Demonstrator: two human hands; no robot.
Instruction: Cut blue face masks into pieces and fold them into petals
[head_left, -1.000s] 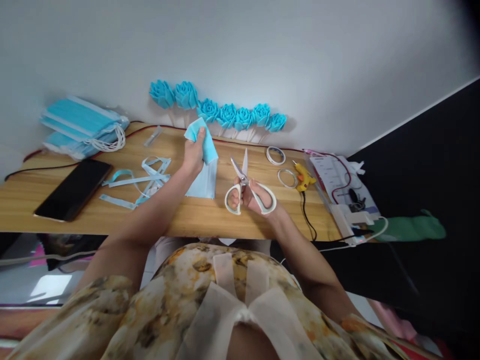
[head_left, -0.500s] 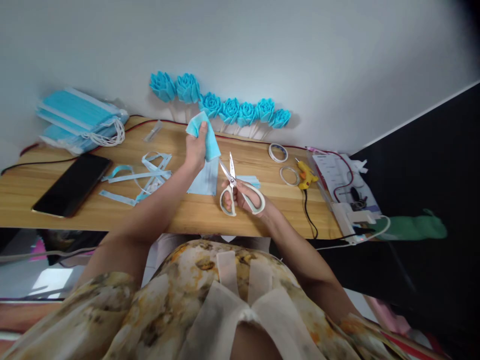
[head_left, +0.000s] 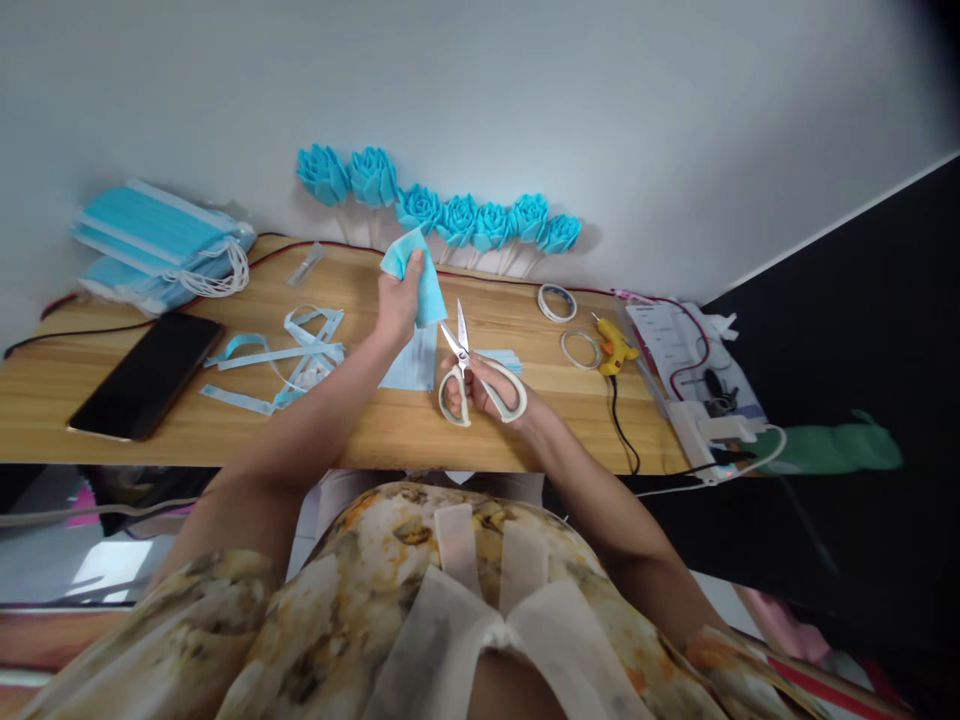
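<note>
My left hand is closed on a folded blue mask piece held above the wooden desk. My right hand grips white-handled scissors, blades slightly apart, tips almost at the piece's lower right edge. Another flat blue piece lies on the desk under my left hand. A small blue offcut lies beside the scissors.
Several blue fabric roses lean on the wall. A stack of blue masks, a black phone and cut blue strips lie left. Two tape rolls, a yellow glue gun and a power strip are right.
The scissors moved left toward the blue piece and their blades narrowed. My left hand shifted slightly with the piece.
</note>
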